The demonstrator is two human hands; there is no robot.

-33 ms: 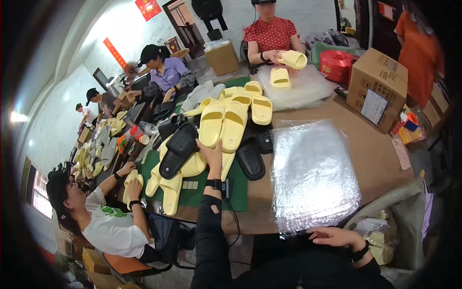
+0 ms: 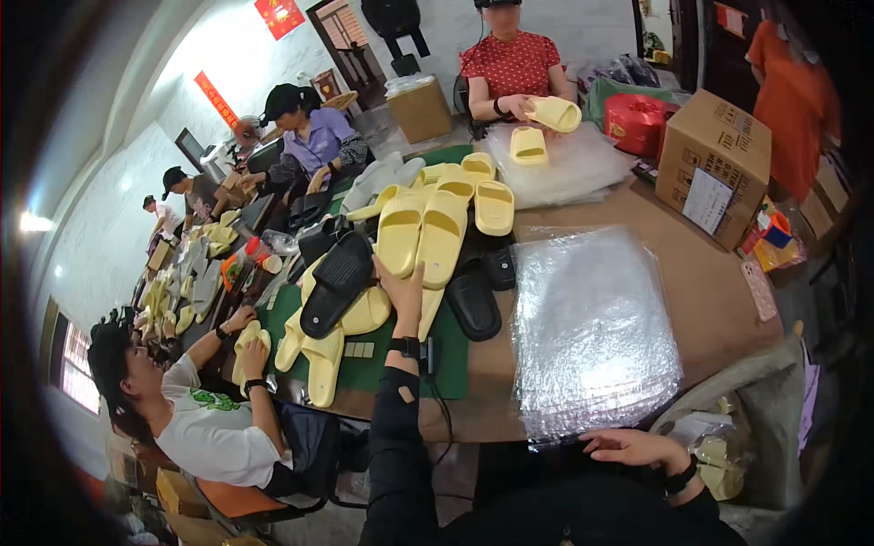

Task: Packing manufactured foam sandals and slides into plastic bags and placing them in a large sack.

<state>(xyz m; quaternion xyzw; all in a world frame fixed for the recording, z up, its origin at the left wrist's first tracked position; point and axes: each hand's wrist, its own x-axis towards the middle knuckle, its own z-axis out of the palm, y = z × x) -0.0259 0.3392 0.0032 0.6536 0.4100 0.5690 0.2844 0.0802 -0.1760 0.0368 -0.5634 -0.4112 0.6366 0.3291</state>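
My left hand [image 2: 401, 296] grips a pair of yellow slippers [image 2: 398, 241] at the near end, thumb on the left side and fingers around the right. The pair lies side by side on a heap of other yellow slippers. A ridged black slipper [image 2: 339, 284] rests just left of that hand, and another black slipper [image 2: 474, 305] is to its right. My right hand [image 2: 630, 448] hangs empty at the table's near edge, fingers loosely apart. It is close to the lower edge of a stack of clear plastic bags [image 2: 592, 318].
A cardboard box [image 2: 713, 168] and a red roll [image 2: 635, 125] occupy the far right of the brown table [image 2: 719, 300]. Across it, a person in red holds a yellow slipper [image 2: 555, 114]. At left, a person in white handles yellow slippers [image 2: 248, 350]. A sack [image 2: 765, 400] stands at near right.
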